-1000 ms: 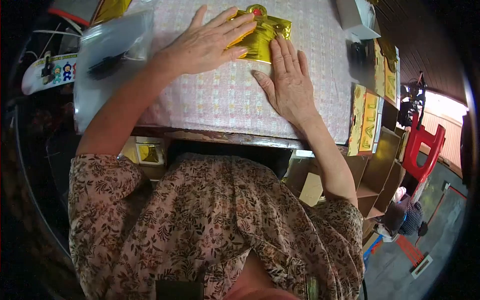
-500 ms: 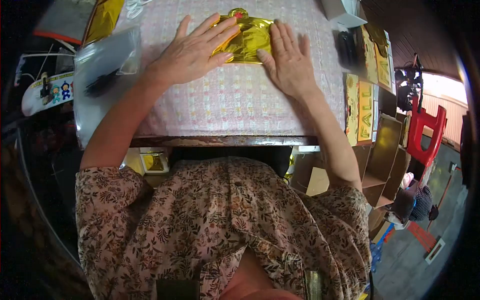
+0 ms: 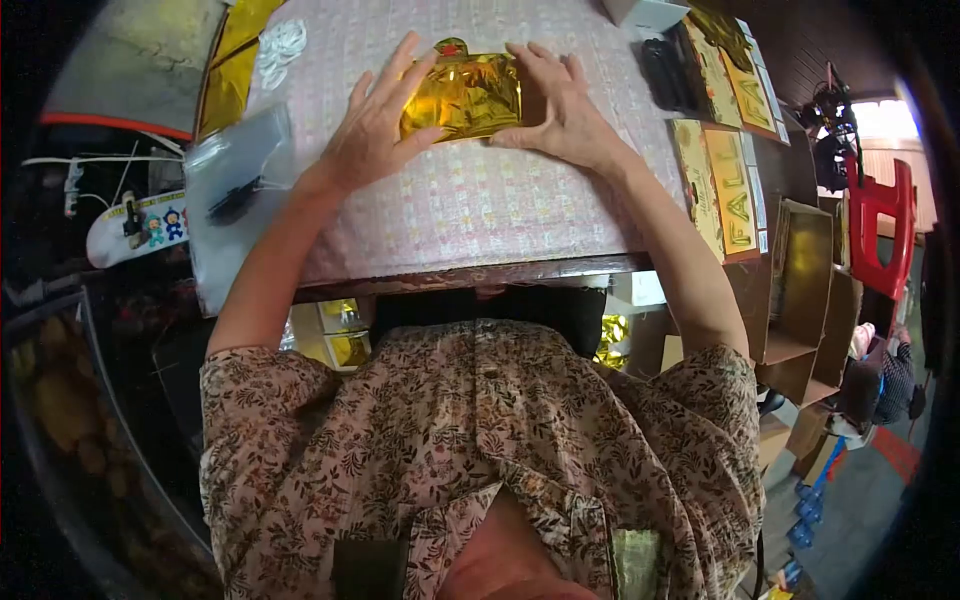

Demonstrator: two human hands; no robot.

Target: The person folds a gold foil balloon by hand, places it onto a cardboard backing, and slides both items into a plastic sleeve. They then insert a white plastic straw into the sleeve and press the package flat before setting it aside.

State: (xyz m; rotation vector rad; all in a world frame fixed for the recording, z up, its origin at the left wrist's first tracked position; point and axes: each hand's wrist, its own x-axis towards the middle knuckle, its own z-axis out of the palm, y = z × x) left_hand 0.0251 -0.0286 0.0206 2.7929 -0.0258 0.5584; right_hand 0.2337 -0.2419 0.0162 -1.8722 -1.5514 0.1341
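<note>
A flat gold foil packet [image 3: 465,95] lies on the pale checked cloth, with a small round tab with a red mark [image 3: 452,47] sticking out at its far edge. My left hand [image 3: 378,128] is spread along the packet's left side, its thumb touching the near left corner. On the other side, my right hand [image 3: 566,118] curves around the right edge, thumb by the near right corner and fingers by the far one. Both hands have their fingers apart and frame the packet rather than close on it.
Clear plastic bags [image 3: 235,190] lie at the table's left, below a white bundle [image 3: 282,50] and gold foil sheets [image 3: 238,80]. Boxes lettered FALL [image 3: 720,190] and a black object [image 3: 668,75] line the right side. A red plastic stool [image 3: 885,225] stands beyond.
My hands were lying flat on the packet; now they have drawn apart to its sides, leaving most of its top in sight. The view has shifted slightly.
</note>
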